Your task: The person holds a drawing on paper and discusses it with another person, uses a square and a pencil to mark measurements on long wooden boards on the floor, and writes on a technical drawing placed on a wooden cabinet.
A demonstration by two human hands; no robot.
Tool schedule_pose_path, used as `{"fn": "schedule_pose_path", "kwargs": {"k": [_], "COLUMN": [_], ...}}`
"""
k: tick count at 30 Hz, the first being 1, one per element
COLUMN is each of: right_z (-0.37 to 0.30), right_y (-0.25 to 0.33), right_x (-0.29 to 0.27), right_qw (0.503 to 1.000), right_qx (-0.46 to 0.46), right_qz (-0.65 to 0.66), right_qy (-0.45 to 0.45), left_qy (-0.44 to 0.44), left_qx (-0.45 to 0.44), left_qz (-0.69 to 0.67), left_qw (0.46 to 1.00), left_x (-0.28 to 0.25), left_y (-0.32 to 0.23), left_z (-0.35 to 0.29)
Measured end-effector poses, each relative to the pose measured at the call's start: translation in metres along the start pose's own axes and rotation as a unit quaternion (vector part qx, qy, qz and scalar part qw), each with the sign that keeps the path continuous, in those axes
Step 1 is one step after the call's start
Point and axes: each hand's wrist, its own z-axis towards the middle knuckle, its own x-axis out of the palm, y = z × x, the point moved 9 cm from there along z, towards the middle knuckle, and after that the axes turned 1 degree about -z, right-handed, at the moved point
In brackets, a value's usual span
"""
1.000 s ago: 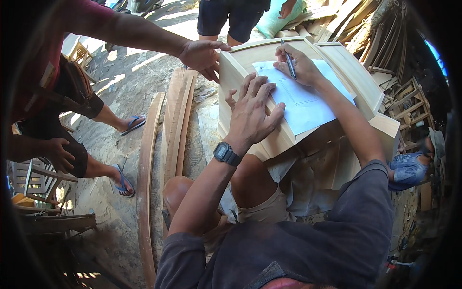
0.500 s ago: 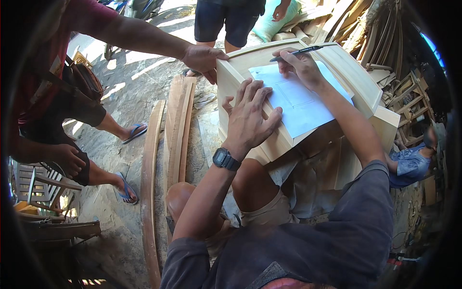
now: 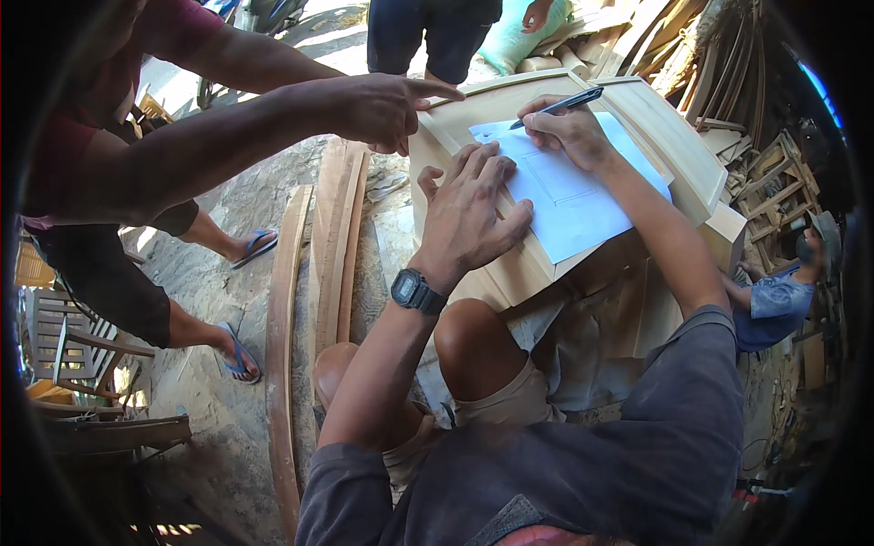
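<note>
A white sheet of paper (image 3: 583, 205) with a faint rectangular line drawing lies on a pale wooden furniture piece (image 3: 510, 278) in front of me. My left hand (image 3: 469, 205) rests with spread fingers on the paper's left edge and the wood beside it. In my right hand (image 3: 564, 132) is a dark pen (image 3: 575, 98), gripped between the fingers and tilted, its tip low over the paper's upper left part. A co-worker's hand (image 3: 387, 105) points with one finger across the wood's far left corner, just beyond my left hand.
Long wooden boards (image 3: 332, 237) lie on the dusty ground at left. The pointing person stands there in blue flip-flops (image 3: 238, 355). A slatted wooden chair (image 3: 68, 337) is at far left. Another person (image 3: 774, 305) sits low at right, near stacked wood scraps (image 3: 778, 196). Someone stands beyond the furniture.
The co-worker's other arm has come across, and its finger now points toward the paper. My right hand has turned the pen so its tip is down by the paper. My left hand stays nearly in place.
</note>
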Motion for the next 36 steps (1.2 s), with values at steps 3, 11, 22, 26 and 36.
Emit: {"fn": "schedule_pose_path", "kwargs": {"k": [3,11,22,26,36], "right_z": [0.0007,0.0015,-0.0001,0.0011,0.0014], "right_y": [0.0014,0.0016,-0.0004,-0.0009,-0.0055], "right_x": [0.0021,0.0019,-0.0063,-0.0061,-0.006], "right_qw": [1.0,1.0,1.0,1.0,0.999], "right_qx": [-0.007,-0.003,-0.008,-0.011,-0.01], "right_qz": [0.002,0.01,-0.003,0.02,0.039], "right_qy": [0.002,0.002,-0.004,-0.004,0.011], "left_qy": [0.004,-0.01,-0.028,-0.03,-0.02], "left_qx": [-0.011,-0.02,-0.007,-0.008,-0.015], "left_qz": [0.005,-0.001,-0.037,-0.026,-0.022], "left_qw": [1.0,1.0,0.999,0.999,0.999], "left_x": [-0.001,-0.0018,-0.0004,-0.0007,-0.0017], "left_y": [-0.0015,-0.0004,-0.0007,-0.001,-0.0038], "left_z": [-0.0005,-0.0033,-0.0019,-0.0023,-0.0028]}}
